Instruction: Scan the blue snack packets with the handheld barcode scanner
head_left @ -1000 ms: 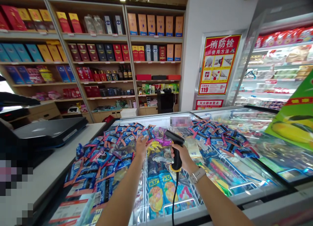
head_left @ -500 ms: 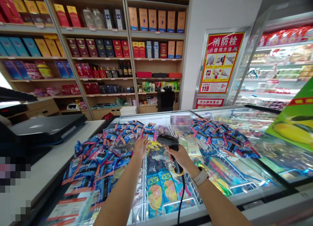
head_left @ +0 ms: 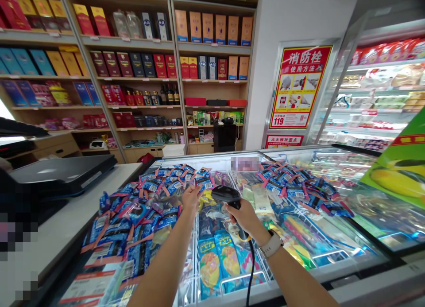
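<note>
My right hand point(head_left: 245, 216) is clamped round the grip of the barcode scanner point(head_left: 226, 195), head pointing fwd over the freezer point(head_left: 365, 278) lid, black cable point(head_left: 249, 271) dropping toward me. I've got my left hand point(head_left: 191, 196) pinching the edge of a blue packet point(head_left: 203, 184) just beside the scanner head, at the rim of the packet pile point(head_left: 146, 209) on the glass. White desk point(head_left: 66, 227) sits to the left

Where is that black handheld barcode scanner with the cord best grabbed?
Grip the black handheld barcode scanner by its slim handle, below the wide head, coming from the near side as the right hand does. The head points away toward the blue packets and the black cord leaves the handle's bottom, so a fist fits between.
</note>
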A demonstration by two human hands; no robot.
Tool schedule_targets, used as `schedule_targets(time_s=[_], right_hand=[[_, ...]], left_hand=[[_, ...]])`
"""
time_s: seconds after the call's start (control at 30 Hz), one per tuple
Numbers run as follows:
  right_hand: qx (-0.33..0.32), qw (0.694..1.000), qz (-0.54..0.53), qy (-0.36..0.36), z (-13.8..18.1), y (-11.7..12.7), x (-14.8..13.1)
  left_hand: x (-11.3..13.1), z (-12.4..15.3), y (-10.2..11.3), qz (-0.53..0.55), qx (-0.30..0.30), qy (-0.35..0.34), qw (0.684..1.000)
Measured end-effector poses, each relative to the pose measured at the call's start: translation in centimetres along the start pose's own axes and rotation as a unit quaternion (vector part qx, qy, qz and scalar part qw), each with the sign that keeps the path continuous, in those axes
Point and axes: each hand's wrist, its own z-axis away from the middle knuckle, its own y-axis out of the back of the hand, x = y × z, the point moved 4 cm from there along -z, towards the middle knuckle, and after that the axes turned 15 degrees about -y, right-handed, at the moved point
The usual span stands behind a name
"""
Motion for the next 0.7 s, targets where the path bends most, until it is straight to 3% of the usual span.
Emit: schedule_targets(time_s=[0.33, 0.5, 0.6, 0.7], right_hand=[[0.002, 1.0, 0.001, -0.011, -0.1, 0.1, 0.0], [-0.025, 0.991, -0.125, -0.028, -0.6, 0.0, 0.3], [-0.034, 0.943, -0.33, -0.035, -0.9, 1.4, 0.1], [0.022, 0.86, -0.51, 0.008, -0.9, 4.6, -0.3]], left_hand=[[0.1, 0.0, 0.0, 0.011, 0.012, 0.015, 1.0], [0.2, 0.1, -0.2, -0.012, -0.003, 0.002, 1.0], [-0.2, 0.2, -1.6, -0.076, -0.043, -0.009, 0.996], [-1.4, 0.8, -5.6, -0.129, -0.12, -0.003, 0.984]])
